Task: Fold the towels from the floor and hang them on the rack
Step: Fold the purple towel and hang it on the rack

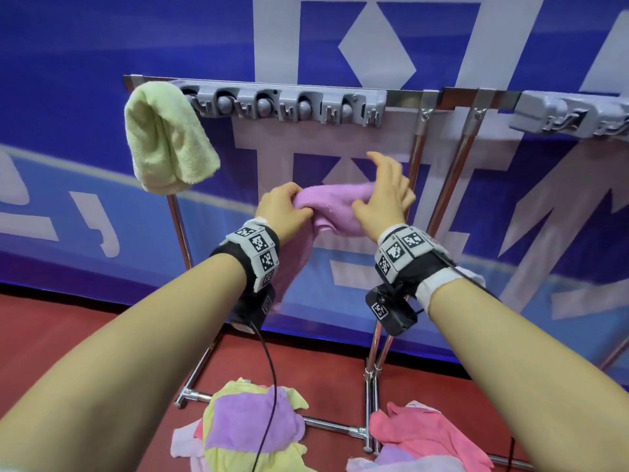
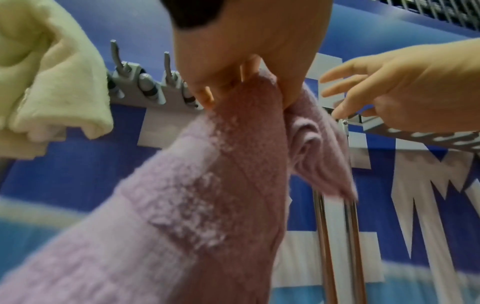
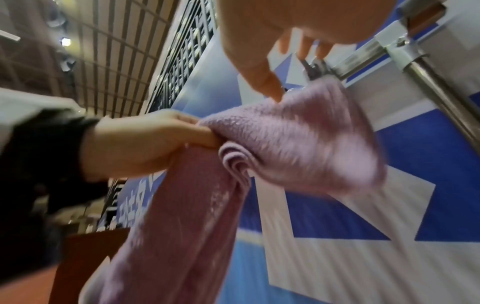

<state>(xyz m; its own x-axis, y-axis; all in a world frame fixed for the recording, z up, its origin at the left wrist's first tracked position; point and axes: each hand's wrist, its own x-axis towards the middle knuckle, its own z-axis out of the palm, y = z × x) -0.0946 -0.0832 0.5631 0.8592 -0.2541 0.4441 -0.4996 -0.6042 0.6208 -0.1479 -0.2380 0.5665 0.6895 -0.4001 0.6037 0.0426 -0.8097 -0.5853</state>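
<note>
A lilac towel (image 1: 337, 202) hangs in mid-air in front of the metal rack (image 1: 408, 96), its long end trailing down below my left wrist. My left hand (image 1: 296, 199) pinches its bunched top fold; the left wrist view shows the fingers (image 2: 249, 67) curled into the towel (image 2: 233, 164). My right hand (image 1: 381, 185) is beside it with fingers spread and straight, the thumb tip touching the towel (image 3: 298, 139) from above. A folded pale green towel (image 1: 166, 137) is draped over the rack's left end.
Grey hook strips (image 1: 282, 105) are mounted along the rack's top bar. Two heaps of towels lie on the red floor, one yellow and purple (image 1: 252, 424), one pink (image 1: 425, 437), by the rack's base bars (image 1: 333, 425). A blue banner wall (image 1: 85, 63) stands close behind.
</note>
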